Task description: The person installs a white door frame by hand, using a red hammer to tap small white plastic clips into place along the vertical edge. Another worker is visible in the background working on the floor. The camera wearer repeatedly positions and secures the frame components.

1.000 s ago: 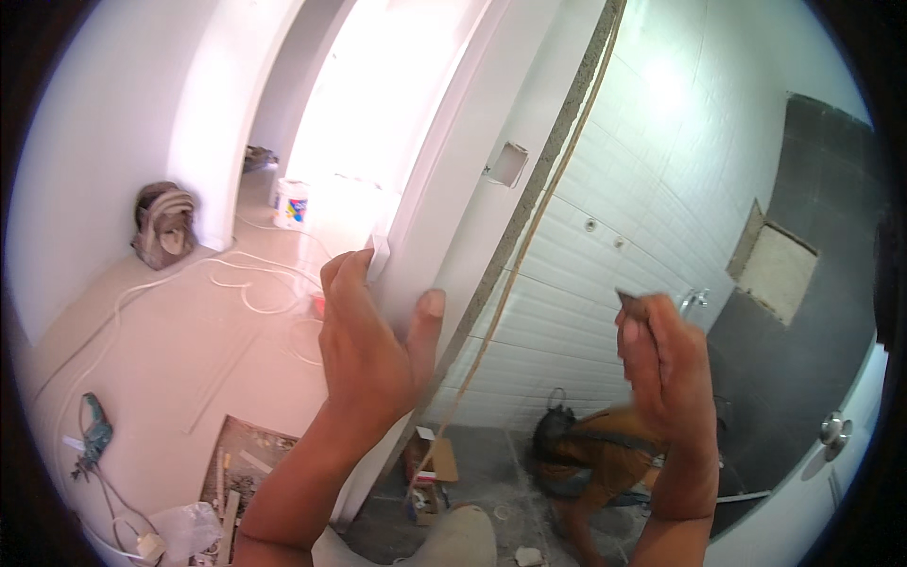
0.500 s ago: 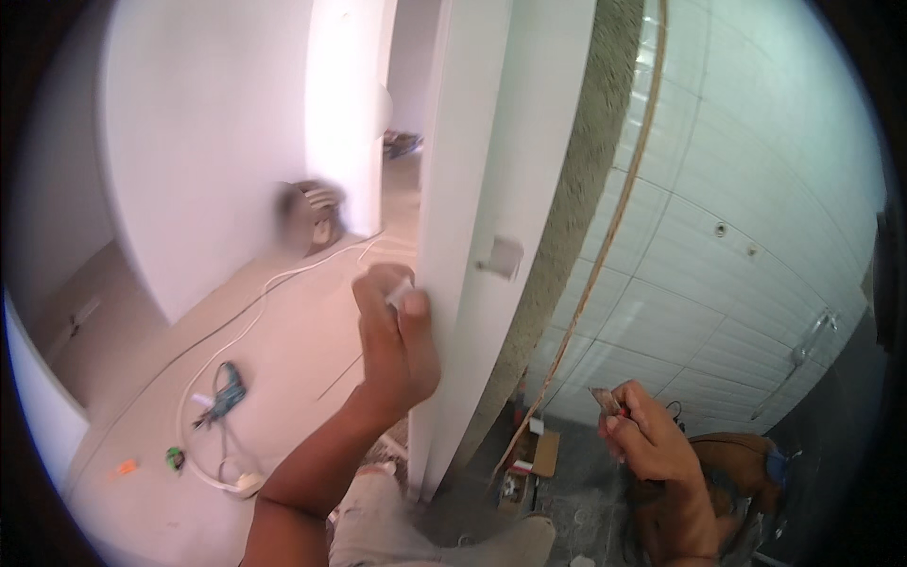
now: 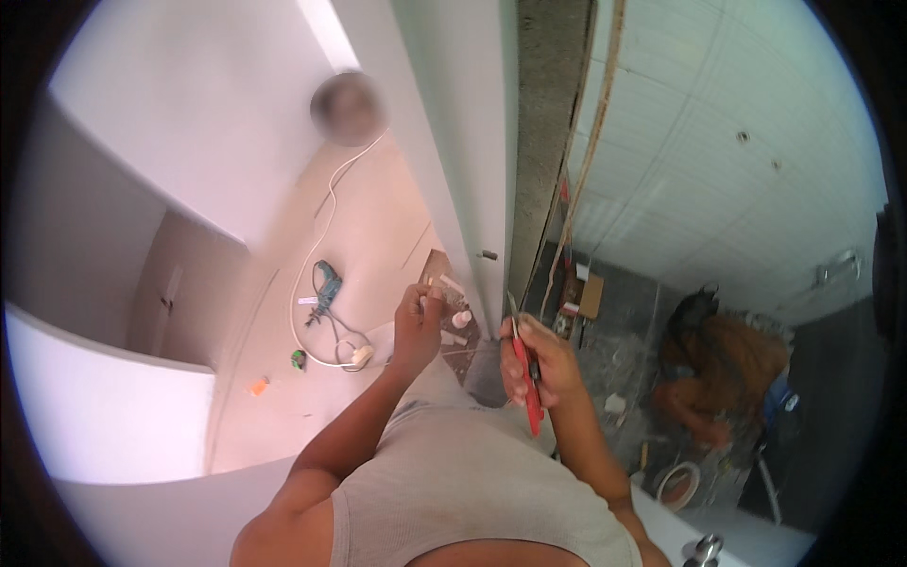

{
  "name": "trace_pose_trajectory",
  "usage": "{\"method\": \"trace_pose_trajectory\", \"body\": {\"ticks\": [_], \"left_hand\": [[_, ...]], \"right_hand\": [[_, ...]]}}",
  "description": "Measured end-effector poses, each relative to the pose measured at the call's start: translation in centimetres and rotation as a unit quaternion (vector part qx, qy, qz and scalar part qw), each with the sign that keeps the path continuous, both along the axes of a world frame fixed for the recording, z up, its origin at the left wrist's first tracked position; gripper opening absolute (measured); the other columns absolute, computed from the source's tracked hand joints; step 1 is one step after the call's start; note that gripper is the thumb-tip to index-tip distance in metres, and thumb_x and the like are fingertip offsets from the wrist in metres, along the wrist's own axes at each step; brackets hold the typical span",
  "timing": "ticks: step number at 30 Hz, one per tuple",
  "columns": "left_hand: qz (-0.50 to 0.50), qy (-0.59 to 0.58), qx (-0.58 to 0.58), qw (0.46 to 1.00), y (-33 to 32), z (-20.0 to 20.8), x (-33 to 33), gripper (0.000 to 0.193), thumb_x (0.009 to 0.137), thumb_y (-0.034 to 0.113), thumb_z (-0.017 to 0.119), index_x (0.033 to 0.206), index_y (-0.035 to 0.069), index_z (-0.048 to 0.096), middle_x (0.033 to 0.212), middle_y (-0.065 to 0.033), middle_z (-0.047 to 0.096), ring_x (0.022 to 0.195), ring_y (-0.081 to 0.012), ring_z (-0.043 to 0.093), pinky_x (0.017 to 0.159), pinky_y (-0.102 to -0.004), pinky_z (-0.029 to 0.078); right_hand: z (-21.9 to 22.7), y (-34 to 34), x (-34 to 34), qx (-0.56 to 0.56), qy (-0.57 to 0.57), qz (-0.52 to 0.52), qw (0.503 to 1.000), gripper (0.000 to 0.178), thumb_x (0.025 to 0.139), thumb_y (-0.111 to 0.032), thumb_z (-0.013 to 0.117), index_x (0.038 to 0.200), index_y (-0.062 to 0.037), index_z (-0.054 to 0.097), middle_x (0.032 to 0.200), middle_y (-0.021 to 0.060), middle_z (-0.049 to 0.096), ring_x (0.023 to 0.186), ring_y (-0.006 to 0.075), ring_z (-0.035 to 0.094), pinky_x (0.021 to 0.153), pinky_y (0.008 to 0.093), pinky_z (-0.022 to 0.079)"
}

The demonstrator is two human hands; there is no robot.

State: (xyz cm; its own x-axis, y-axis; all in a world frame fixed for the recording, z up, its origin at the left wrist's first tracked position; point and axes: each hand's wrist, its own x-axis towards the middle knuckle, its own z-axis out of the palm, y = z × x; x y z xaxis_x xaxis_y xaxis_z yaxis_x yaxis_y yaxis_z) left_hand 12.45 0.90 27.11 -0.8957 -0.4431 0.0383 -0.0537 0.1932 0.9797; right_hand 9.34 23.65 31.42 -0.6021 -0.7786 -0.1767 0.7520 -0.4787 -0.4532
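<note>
My right hand (image 3: 543, 364) is closed around a red utility knife (image 3: 526, 383), its blade pointing up past the fingers. My left hand (image 3: 417, 321) is in a pinch, fingertips together; whatever is between them is too small to make out. Both hands are in front of my torso, apart from each other. Just beyond them rises a white door frame (image 3: 463, 142) with a small dark slot (image 3: 487, 255) in its face. Neither hand touches the frame.
On the light floor at left lie a teal power drill (image 3: 326, 286), a white cable (image 3: 328, 203) and an orange piece (image 3: 258, 386). A person (image 3: 723, 378) crouches at right, near a cardboard box (image 3: 591, 297) and a tape roll (image 3: 678, 485). Another person's blurred head (image 3: 350, 109) shows beyond.
My view has tilted down. Both hands have come lower and closer together, the left away from beside the frame. A pale patch seen around the frame's slot no longer shows.
</note>
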Motion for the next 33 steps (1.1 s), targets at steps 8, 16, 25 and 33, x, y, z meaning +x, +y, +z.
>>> {"method": "trace_pose_trajectory", "body": {"ticks": [8, 16, 25, 33], "left_hand": [[-0.217, -0.14, 0.089, 0.962, -1.8, 2.4, 3.0, 0.017, 0.101, 0.018, 0.057, 0.107, 0.003, 0.054, 0.086, -0.0047, 0.06, 0.066, -0.0092, 0.053, 0.058, -0.0277, 0.044], [-0.318, -0.19, 0.054, 0.927, -4.2, 7.5, 2.4, 0.029, 0.1, 0.028, 0.064, 0.111, 0.001, 0.059, 0.097, -0.0046, 0.061, 0.083, -0.0101, 0.056, 0.071, -0.0265, 0.046], [-0.409, -0.118, 0.027, 0.905, -3.0, 10.6, 2.6, 0.047, 0.097, 0.042, 0.07, 0.106, -0.002, 0.061, 0.101, -0.0083, 0.063, 0.087, -0.0128, 0.057, 0.078, -0.0299, 0.048], [-0.365, -0.21, 0.033, 0.906, -2.3, 11.8, 2.4, 0.058, 0.093, 0.052, 0.073, 0.104, -0.004, 0.061, 0.098, -0.0109, 0.064, 0.088, -0.0151, 0.058, 0.08, -0.0305, 0.047]], "right_hand": [[1.3, -5.4, 0.5, -0.029, -0.151, -0.124, 0.98, 0.031, 0.107, -0.032, 0.048, 0.113, -0.0043, 0.06, 0.065, 0.0023, 0.054, 0.041, 0.0124, 0.05, 0.031, 0.03, 0.041], [2.9, -7.6, 0.0, -0.015, -0.141, -0.182, 0.973, 0.027, 0.106, -0.032, 0.05, 0.114, -0.0063, 0.057, 0.068, 0.0002, 0.052, 0.045, 0.0104, 0.046, 0.034, 0.0274, 0.038], [4.2, -8.9, -0.3, -0.07, -0.178, -0.231, 0.954, 0.025, 0.106, -0.026, 0.05, 0.104, -0.0026, 0.06, 0.064, 0.0011, 0.052, 0.042, 0.0122, 0.045, 0.034, 0.0286, 0.041], [4.4, -9.5, -0.3, -0.029, -0.179, -0.253, 0.95, 0.023, 0.105, -0.03, 0.053, 0.099, -0.0075, 0.056, 0.064, -0.0003, 0.05, 0.045, 0.0125, 0.045, 0.038, 0.0298, 0.037]]}}
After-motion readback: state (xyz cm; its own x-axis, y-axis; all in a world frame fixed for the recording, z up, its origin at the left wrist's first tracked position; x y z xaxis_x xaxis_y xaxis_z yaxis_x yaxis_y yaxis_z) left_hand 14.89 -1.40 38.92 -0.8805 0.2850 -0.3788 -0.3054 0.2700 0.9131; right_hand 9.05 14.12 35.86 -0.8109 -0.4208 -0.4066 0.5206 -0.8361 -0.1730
